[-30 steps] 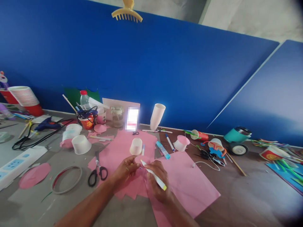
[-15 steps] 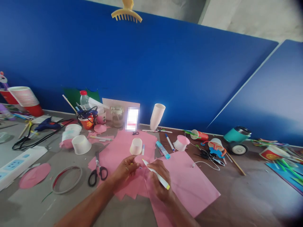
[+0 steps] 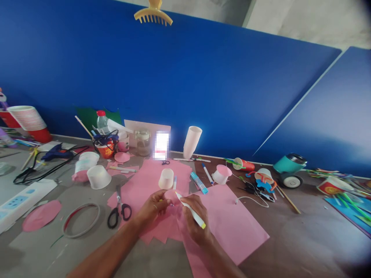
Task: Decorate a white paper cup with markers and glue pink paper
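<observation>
My right hand [image 3: 194, 220] grips a white marker with a yellow end [image 3: 191, 210], its tip resting on a small pink paper piece [image 3: 171, 196]. My left hand [image 3: 152, 208] pinches that pink piece and holds it down on the pink paper sheets [image 3: 232, 224]. An upturned white paper cup [image 3: 166, 179] stands just beyond the hands. Black-handled scissors [image 3: 118, 211] lie to the left of my left hand.
Pink paper sheets, upturned cups [image 3: 99, 177], markers [image 3: 208, 174], a glue stick [image 3: 199, 183], a tape ring [image 3: 81, 220], a pink disc [image 3: 41, 215], a white power strip [image 3: 23, 195], a stack of cups [image 3: 192, 142] and a teal wheeled cup toy [image 3: 288, 170] crowd the table before the blue wall.
The marker in my right hand has shifted slightly up and right along the pink piece. My left hand stays in place.
</observation>
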`<act>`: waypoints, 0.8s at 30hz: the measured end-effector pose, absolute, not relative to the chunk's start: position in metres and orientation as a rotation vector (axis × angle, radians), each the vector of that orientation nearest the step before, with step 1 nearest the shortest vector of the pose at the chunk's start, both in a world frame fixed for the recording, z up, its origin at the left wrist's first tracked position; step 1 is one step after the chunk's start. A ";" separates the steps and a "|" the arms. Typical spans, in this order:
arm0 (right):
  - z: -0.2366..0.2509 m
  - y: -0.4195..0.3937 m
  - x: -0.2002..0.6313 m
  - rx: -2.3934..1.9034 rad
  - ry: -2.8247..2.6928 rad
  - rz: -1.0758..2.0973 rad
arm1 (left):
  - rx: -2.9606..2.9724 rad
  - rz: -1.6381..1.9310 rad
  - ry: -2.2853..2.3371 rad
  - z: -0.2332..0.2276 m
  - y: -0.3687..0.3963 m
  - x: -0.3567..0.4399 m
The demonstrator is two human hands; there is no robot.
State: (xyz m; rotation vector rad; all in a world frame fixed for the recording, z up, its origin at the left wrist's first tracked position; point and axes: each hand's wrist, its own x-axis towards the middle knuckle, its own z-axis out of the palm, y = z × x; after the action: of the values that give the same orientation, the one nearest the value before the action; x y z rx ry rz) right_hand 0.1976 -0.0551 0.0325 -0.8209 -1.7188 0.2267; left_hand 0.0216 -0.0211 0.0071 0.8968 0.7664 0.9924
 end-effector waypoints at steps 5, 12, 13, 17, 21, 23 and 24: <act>0.032 -0.055 0.198 -0.817 -1.693 0.211 | 0.896 1.001 0.767 0.007 -0.021 0.021; 0.036 -0.056 0.196 -0.765 -1.735 0.219 | 0.869 1.010 0.778 0.006 -0.020 0.021; 0.036 -0.056 0.196 -0.770 -1.736 0.220 | 0.860 1.007 0.777 0.005 -0.020 0.021; 0.034 -0.056 0.197 -0.815 -1.719 0.206 | 0.829 1.029 0.768 0.004 -0.020 0.021; 0.033 -0.056 0.198 -0.821 -1.729 0.218 | 0.834 1.057 0.773 0.002 -0.020 0.022; 0.033 -0.056 0.198 -0.807 -1.733 0.226 | 0.832 1.051 0.781 0.002 -0.020 0.022; 0.033 -0.056 0.198 -0.794 -1.733 0.228 | 0.834 1.046 0.784 0.001 -0.019 0.021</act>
State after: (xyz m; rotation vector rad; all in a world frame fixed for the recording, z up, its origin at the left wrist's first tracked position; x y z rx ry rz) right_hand 0.1981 -0.0562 0.0334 -0.7938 -1.7332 0.2280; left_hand 0.0215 -0.0195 0.0014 0.8338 0.7844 1.0459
